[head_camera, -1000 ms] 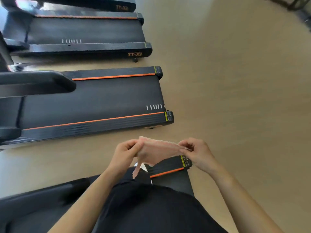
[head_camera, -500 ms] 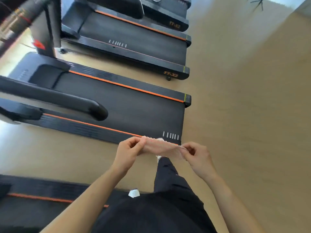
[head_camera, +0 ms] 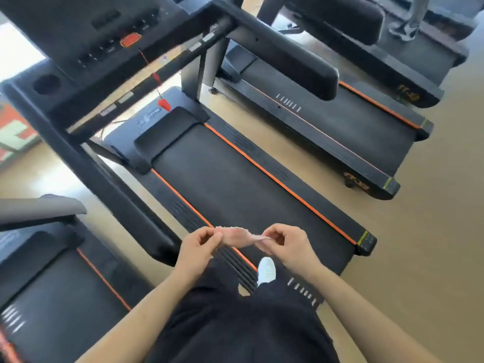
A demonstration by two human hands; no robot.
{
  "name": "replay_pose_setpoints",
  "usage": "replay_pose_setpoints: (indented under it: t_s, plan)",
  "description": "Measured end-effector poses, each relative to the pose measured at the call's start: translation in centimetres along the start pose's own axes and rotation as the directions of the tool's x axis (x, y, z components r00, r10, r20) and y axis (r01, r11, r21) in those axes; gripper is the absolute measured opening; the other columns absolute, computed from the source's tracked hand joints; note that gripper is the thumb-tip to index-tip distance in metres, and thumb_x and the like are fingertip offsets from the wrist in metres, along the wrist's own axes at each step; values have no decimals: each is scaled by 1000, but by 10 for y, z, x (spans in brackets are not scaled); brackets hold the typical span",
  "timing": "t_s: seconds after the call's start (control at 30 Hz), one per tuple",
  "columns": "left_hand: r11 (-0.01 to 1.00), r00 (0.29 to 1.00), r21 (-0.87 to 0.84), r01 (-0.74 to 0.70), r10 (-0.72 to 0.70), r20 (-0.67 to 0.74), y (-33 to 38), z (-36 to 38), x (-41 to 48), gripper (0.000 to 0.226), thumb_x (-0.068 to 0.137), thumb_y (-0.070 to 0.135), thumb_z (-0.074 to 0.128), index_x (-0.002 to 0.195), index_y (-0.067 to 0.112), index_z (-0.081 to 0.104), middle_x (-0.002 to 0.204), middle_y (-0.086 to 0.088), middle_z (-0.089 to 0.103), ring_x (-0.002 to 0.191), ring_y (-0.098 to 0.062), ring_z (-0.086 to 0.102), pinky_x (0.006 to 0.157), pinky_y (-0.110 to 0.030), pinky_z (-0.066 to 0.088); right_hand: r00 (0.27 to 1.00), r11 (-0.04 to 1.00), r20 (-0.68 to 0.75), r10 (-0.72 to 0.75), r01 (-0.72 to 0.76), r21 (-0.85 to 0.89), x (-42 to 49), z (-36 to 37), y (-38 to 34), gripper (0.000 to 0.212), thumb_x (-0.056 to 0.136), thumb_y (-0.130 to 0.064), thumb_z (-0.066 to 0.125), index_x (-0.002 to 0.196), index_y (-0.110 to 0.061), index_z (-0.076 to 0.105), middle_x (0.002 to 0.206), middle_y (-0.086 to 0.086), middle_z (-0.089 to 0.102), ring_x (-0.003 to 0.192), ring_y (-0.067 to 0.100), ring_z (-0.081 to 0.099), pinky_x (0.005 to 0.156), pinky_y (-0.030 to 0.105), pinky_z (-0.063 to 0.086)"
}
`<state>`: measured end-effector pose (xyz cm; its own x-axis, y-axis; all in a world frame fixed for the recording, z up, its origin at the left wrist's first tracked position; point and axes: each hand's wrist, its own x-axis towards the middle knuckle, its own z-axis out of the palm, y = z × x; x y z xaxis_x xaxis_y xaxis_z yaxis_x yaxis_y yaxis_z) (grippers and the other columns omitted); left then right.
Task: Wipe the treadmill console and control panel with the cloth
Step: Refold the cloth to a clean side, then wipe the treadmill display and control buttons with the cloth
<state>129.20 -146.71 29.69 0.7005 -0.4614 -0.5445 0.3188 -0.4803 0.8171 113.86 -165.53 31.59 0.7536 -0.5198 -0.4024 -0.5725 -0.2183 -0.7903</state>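
Cloth (head_camera: 239,236): pink, stretched left-right, lower centre; ends pinched by left hand (head_camera: 198,246) and right hand (head_camera: 285,244). Console (head_camera: 110,35): upper left, blurred, probably untouched.

Orange lettering marks the rear side rail of the neighbouring treadmill (head_camera: 356,181), too blurred to read. A pale logo on the near treadmill's motor cover (head_camera: 150,119) is likewise illegible.
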Motion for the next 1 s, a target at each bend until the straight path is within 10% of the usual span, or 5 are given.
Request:
replay_pose_setpoints:
  t_s: [0.37, 0.57, 1.0]
  plan:
    - [938, 850, -314, -147, -42, -526, 83, -48, 136, 14, 102, 22, 62, 100, 20, 76, 97, 3, 76, 94, -17, 68, 87, -39, 58, 940, 932, 182, -289, 320, -172, 225, -18, -128, 7, 90, -19, 73, 86, -24, 70, 87, -11, 65, 71, 3, 57, 68, 12, 40]
    - [894, 737, -371, -252, -71, -672, 121, -104, 215, 13, 101, 27, 64, 94, 23, 74, 83, 17, 75, 81, 5, 66, 77, -13, 47, 881, 917, 332, -336, 387, -98, 315, 6, -228, 11, 92, -19, 70, 82, -24, 70, 74, -3, 71, 66, 10, 65, 62, 18, 47]
    - [878, 471, -146, -456, 98, -877, 271, -310, 351, 13, 100, 24, 66, 101, 18, 78, 85, 11, 77, 80, -2, 70, 76, -23, 59, 631, 693, 347, -694, 716, 85, 514, 62, -485, 17, 91, -6, 72, 90, -23, 73, 85, -10, 75, 81, 12, 70, 78, 34, 58]
